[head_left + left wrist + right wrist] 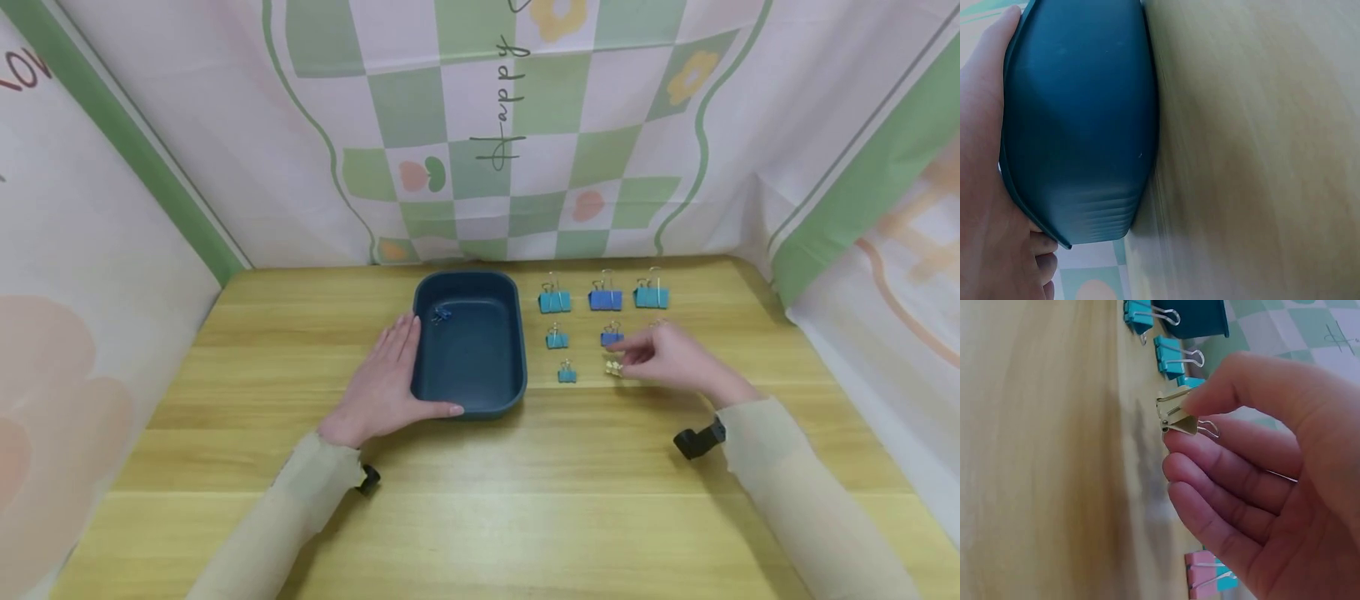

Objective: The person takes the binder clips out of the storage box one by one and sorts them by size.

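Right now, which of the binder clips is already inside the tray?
The small dark blue clip, lying alone in the tray's far left corner. The others sit on the table to its right, except the gold clip pinched by the right hand.

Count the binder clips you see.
9: one in the tray, three in the far row, three in the middle, one teal nearest, one gold in the right hand; hand may hide more.

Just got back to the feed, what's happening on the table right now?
A person's left hand rests flat against the side of a dark teal plastic tray on the wooden table. One small blue binder clip lies inside the tray. The right hand pinches a small gold binder clip between thumb and fingers. Several blue and teal binder clips sit in rows right of the tray.
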